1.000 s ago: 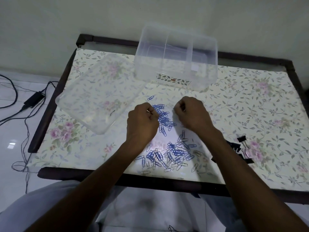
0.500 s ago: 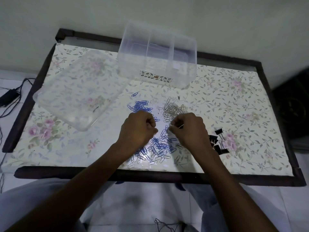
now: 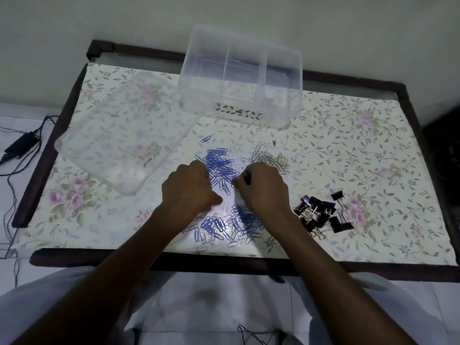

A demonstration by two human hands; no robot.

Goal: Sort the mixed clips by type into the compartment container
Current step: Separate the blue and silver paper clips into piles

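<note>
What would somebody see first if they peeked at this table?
Probably the two hands, left hand and right hand, curled over a spill of paper clips in the middle of the flowery table. Blue paper clips lie between them, silver paper clips just beyond the right hand, and black binder clips to its right. At the back stands a clear compartment container, its lid lying to the left.

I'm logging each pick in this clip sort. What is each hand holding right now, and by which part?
It cannot be told. Both the left hand and right hand are curled over the blue paper clips, fingertips hidden.
</note>
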